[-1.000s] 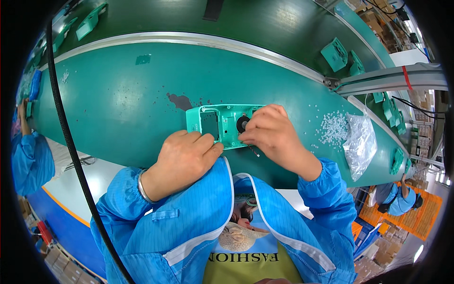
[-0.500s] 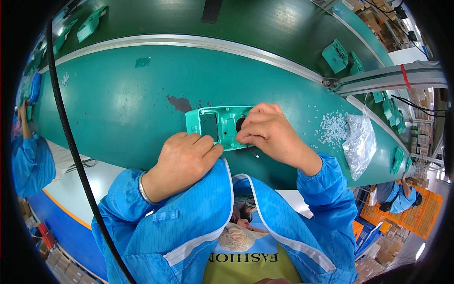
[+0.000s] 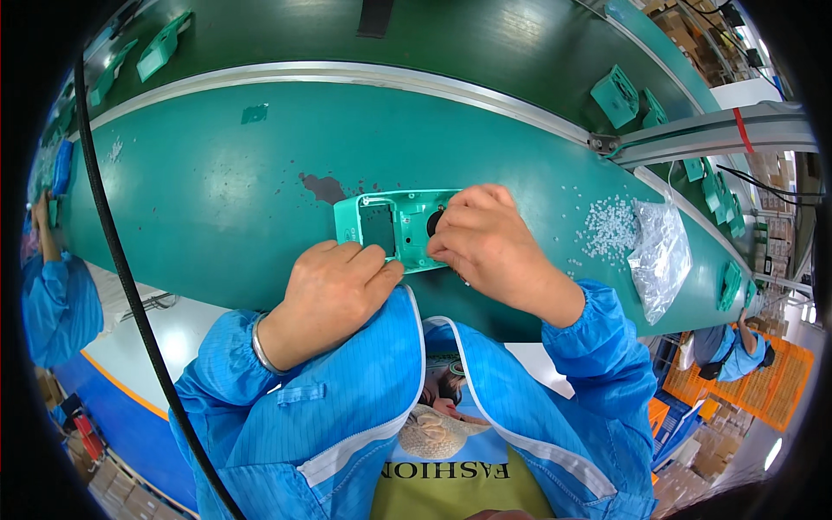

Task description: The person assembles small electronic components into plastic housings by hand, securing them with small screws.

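A teal plastic housing lies on the green bench top, its hollow inside facing up, with a rectangular opening at its left end. My left hand is closed on its near edge, fingers curled and the thumb against the rim. Inside the right half sits a round black part, perhaps a small speaker, partly covered by my right hand. The fingers of that hand are pinched together beside the black part. What they hold, if anything, is hidden. A small wire end shows just under the right hand.
Small white pieces lie scattered on the right, beside a clear plastic bag. Beyond a metal rail, a dark belt carries teal housings. A black cable hangs at left. Other people are at both sides.
The housing and both hands appear slightly further left, along with a small shift of the whole view. The wire with its white plug, plainer before, is now mostly covered by my right hand.
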`<state>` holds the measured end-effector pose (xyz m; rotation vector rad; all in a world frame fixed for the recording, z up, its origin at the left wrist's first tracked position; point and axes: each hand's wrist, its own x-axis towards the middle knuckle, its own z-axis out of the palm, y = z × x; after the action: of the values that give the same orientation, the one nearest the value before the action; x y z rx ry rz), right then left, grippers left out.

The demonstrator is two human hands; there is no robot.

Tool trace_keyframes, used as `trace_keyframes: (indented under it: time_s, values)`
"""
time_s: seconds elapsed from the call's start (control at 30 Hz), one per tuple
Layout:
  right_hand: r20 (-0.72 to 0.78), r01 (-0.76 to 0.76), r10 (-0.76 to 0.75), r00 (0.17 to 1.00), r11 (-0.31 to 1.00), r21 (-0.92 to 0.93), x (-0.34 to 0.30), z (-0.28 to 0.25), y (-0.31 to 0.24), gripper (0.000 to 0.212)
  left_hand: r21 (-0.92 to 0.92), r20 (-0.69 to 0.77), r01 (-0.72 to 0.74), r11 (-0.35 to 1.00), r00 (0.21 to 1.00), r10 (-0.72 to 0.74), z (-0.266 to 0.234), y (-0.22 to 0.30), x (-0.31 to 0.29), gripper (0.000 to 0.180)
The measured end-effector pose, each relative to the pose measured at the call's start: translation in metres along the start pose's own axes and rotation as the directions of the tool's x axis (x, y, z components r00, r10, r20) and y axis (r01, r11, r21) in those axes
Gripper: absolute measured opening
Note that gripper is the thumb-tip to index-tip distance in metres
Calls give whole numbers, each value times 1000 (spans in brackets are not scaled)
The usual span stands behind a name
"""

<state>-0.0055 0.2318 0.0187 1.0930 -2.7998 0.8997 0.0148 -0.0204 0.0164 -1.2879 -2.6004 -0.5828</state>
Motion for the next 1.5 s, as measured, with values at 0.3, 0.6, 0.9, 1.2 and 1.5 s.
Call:
trace_keyframes:
  time_s: [0.3,0.6,0.9,1.2,1.5]
  values:
    - [-28,19,-17,999,997,80,-2,7,7,6,1,7,-6,1000,1000,6,-5,0,0,18]
    - [-266,51,-72,961,995,-82,-8,-1,11,9,33,-54,-22,999,998,24,1,-14,3,9]
    - [-638,-310,246,730,951,12,-171,-73,-25,16,-20,-207,-64,998,977,59,-29,-81,69,10]
    - [-651,-629,573,498,755,183,-237,-28,-72,10,441,53,161,883,977,-205,29,-123,229,17]
    - [-362,-228,-156,919,538,-811,-339,-3,-28,14,202,-332,158,967,939,-84,145,-99,342,10]
